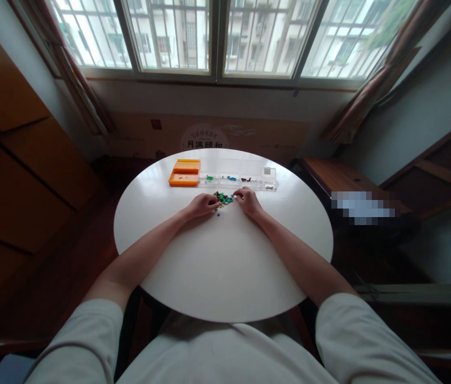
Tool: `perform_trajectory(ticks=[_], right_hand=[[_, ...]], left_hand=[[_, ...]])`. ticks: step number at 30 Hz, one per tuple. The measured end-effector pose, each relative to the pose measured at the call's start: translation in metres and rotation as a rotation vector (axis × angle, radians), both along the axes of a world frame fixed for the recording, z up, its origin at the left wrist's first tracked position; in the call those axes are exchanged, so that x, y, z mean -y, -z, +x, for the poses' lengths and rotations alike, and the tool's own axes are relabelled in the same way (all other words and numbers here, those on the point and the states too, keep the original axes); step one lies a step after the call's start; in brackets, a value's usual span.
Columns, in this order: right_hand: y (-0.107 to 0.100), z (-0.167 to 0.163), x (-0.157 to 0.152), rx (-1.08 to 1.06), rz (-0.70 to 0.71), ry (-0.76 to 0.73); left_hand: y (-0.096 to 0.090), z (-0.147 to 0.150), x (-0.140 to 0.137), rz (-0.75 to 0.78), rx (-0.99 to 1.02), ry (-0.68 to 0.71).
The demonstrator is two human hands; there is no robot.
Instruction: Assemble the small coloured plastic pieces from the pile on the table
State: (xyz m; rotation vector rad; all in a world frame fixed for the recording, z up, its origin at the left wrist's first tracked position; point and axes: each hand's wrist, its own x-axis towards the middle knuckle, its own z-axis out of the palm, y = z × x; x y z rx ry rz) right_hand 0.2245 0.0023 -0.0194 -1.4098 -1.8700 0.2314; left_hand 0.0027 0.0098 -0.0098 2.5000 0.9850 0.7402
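A small heap of mixed green, blue, yellow and dark pieces (224, 199), like tiny building bricks, lies on the round white table (221, 266). At the heap's left edge is my left hand (202, 206), its fingers curled together; whatever they hold is hidden. My right hand (249, 202) is at the right edge, thumb and fingertips pinched beside blue pieces, and I cannot make out what is between them. One loose blue piece (218, 214) lies just in front of the heap.
Behind the heap stand an orange tray (184, 181) and clear plastic boxes (233, 184) holding green, blue, dark red and pale pieces. A printed cardboard panel (249, 133) leans under the window. To the right is a wooden bench (341, 173); cabinets (29, 176) line the left.
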Motion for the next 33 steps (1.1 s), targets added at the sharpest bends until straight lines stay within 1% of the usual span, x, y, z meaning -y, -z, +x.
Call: perform_trajectory(ticks=[5, 12, 14, 17, 19, 20, 22, 24, 28, 33], right_hand=[[0.0, -0.001, 0.001, -0.018, -0.016, -0.002], [-0.003, 0.0, 0.002, 0.028, -0.024, 0.001], [-0.004, 0.001, 0.002, -0.001, -0.018, 0.013], [-0.007, 0.0, 0.003, -0.104, -0.029, 0.014], [-0.009, -0.004, 0.006, -0.215, -0.085, -0.04], [-0.011, -0.007, 0.008, -0.285, -0.135, -0.095], [-0.014, -0.014, 0.013, -0.451, -0.285, -0.25], [-0.017, -0.02, 0.018, -0.557, -0.372, -0.349], [-0.021, -0.026, 0.024, -0.664, -0.413, -0.355], [-0.026, -0.03, 0.031, -0.708, -0.49, -0.38]], left_hand=[[-0.001, 0.001, 0.001, -0.017, -0.004, -0.005], [-0.003, 0.001, 0.001, -0.016, 0.004, 0.001], [-0.002, 0.0, 0.001, -0.014, 0.006, 0.005], [0.0, 0.0, 0.0, -0.008, 0.01, 0.002], [0.001, 0.0, -0.001, -0.006, 0.01, -0.001], [0.001, 0.0, 0.0, -0.007, 0.011, -0.002], [0.001, 0.0, 0.0, -0.014, 0.011, 0.0], [0.0, 0.0, 0.001, -0.034, 0.011, 0.002], [-0.002, 0.0, 0.003, -0.066, 0.007, -0.003], [-0.002, 0.001, 0.003, -0.054, -0.013, -0.002]])
